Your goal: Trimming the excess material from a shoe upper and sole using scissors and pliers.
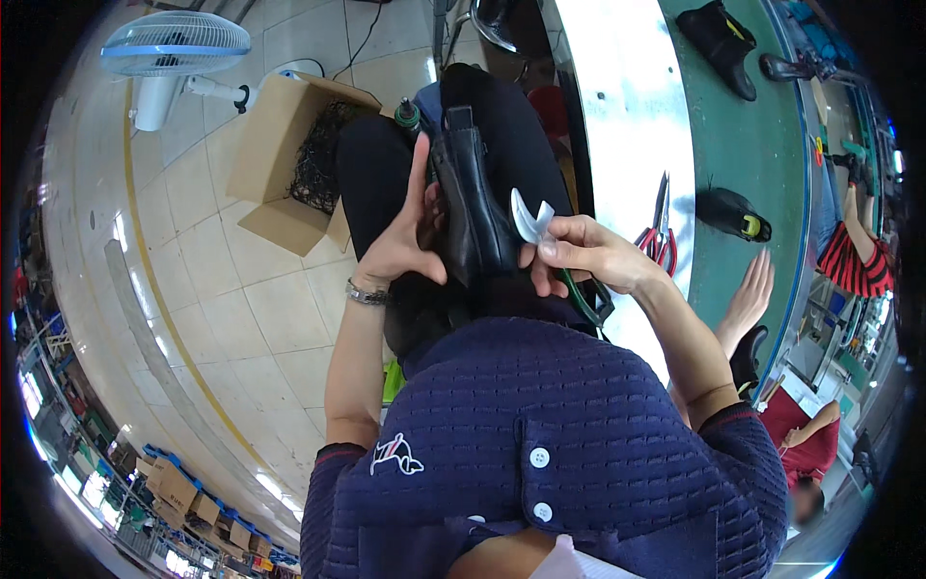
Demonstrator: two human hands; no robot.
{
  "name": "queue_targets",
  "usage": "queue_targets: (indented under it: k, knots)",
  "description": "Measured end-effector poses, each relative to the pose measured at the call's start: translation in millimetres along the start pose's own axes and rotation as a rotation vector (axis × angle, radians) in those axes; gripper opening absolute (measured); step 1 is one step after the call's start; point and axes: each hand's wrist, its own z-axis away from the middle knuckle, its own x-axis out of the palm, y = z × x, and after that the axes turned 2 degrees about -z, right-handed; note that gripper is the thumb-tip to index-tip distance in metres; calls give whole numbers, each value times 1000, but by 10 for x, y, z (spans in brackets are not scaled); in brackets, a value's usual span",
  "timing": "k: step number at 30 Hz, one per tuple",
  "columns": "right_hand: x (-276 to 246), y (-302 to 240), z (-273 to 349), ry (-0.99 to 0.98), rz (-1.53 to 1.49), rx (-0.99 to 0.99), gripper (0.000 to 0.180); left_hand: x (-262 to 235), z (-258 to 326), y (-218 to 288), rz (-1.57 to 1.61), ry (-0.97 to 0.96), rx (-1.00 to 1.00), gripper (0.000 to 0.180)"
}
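Note:
A black leather boot [473,207] lies lengthwise on my lap between my hands. My left hand [410,236] is beside the boot's left side, thumb and index finger stretched apart; its other fingers are partly hidden behind the index finger. Just beyond its index fingertip is the dark green and black end of a tool [409,116], the rest of it mostly covered. In my right hand [593,256] is a pair of pruning shears [529,222], with a curved silver blade pointing toward the boot and green handles below the fingers.
Red-handled pliers [661,232] lie on the white table edge [637,96] at right. Beyond it, the green work surface [723,154] carries black shoes [733,212] and a co-worker's hand [750,299]. An open cardboard box [260,145] of black scraps and a fan [174,48] stand left.

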Motion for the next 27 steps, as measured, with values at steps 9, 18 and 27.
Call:
queue_targets:
  k: [9,18,27]
  knots:
    - [209,-169,51,-10,343,143,54,569,-312,150,-257,531,-56,37]
    - [493,-515,67,126,996,247,60,622,-332,103,-335,606,10,28]
    - [-197,-71,0,636,470,27,47,481,-374,169,-250,591,-29,30]
